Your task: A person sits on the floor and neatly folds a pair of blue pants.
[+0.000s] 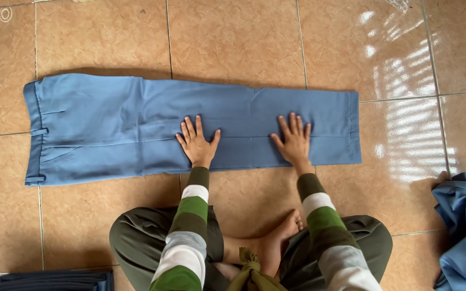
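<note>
A pair of blue trousers (109, 124) lies flat on the tiled floor, folded leg on leg, with the waistband at the left and the hems at the right. My left hand (197, 142) presses flat on the middle of the legs, fingers spread. Further right, my right hand (294, 141) rests flat on the legs near the hems, fingers also spread. Neither hand grips the cloth. Both arms wear green, white and grey striped sleeves.
I sit cross-legged in dark olive trousers with a bare foot (276, 242) showing. A crumpled blue garment (465, 231) lies at the right edge. A folded dark stack (55, 281) sits at the bottom left. Tan floor tiles (233, 37) surround everything.
</note>
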